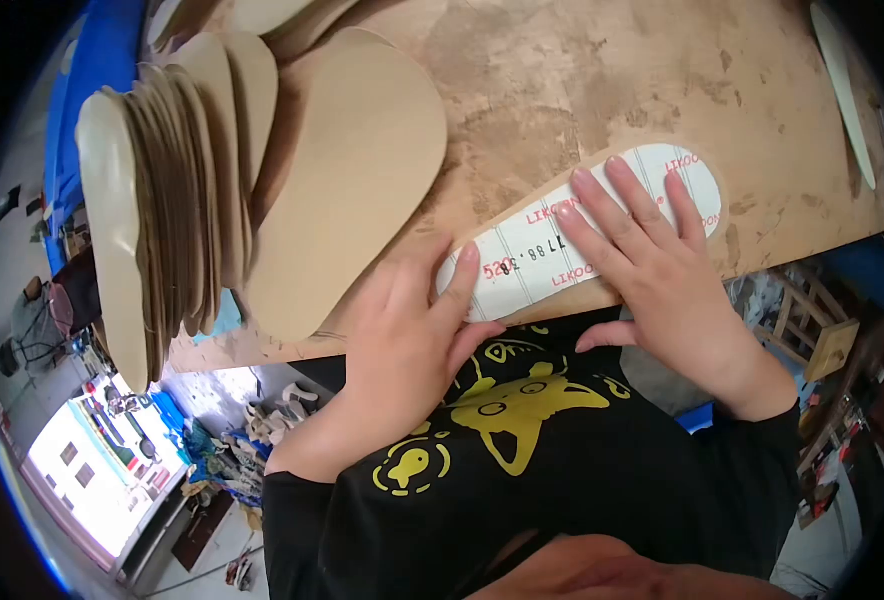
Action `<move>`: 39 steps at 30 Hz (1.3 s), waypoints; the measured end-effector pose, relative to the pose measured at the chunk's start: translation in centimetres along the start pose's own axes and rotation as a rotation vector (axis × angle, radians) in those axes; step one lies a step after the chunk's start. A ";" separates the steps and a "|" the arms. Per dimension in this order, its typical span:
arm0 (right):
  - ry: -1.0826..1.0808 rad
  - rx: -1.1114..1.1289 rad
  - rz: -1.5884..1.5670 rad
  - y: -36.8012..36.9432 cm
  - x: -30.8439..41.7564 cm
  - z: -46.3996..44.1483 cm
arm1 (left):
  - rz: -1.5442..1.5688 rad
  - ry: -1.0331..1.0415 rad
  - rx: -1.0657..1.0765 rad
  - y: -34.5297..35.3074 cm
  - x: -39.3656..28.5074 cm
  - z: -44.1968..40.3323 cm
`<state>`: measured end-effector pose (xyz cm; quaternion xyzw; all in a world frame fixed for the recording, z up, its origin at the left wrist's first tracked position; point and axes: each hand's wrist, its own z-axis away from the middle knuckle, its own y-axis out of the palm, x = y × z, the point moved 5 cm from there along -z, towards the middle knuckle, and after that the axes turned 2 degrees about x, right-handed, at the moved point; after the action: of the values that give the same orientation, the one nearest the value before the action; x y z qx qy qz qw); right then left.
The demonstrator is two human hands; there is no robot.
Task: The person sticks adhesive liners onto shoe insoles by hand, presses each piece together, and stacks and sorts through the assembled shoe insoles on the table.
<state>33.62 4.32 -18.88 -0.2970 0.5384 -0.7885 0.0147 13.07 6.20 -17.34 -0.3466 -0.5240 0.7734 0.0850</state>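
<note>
A foot-shaped insole (527,262) lies on the wooden table, its white paper face up with red print and black digits. A thin beige margin shows along its far edge. My right hand (652,260) rests flat on its wider right part, fingers spread and thumb off the near edge. At the narrower left end, my left hand (407,320) grips the insole, one finger on top and the thumb at the near edge. The left hand's other fingers are partly hidden. Just left of that hand lies a large plain beige insole (362,150).
A row of stacked beige insoles (177,190) leans on edge at the table's left, with more behind. A pale thin strip-like piece (844,95) lies at the far right. The stained wooden table (602,60) ends close to my body. A wooden frame (812,325) stands below right.
</note>
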 end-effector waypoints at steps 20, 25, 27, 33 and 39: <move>0.234 -0.479 -0.845 -11.9 -16.6 -21.3 | -0.341 0.101 -0.466 -12.2 4.4 -18.5; -0.022 -0.436 -0.886 -12.6 -15.8 -21.1 | -0.350 -0.013 -0.277 -12.4 6.1 -21.7; -0.070 -0.415 -1.179 -12.9 -16.2 -21.4 | -0.223 0.027 -0.347 -12.7 6.6 -21.5; -0.179 -0.436 -1.246 -12.8 -15.7 -22.1 | 0.116 -0.088 -0.382 -14.3 9.3 -21.6; -0.160 -0.478 -0.907 -12.4 -15.2 -21.4 | 0.244 -0.143 -0.290 -13.9 10.1 -21.8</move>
<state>39.40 32.72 -20.34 -0.5548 0.5177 -0.5455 -0.3559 15.93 33.61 -14.40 -0.3603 -0.5887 0.7170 -0.0978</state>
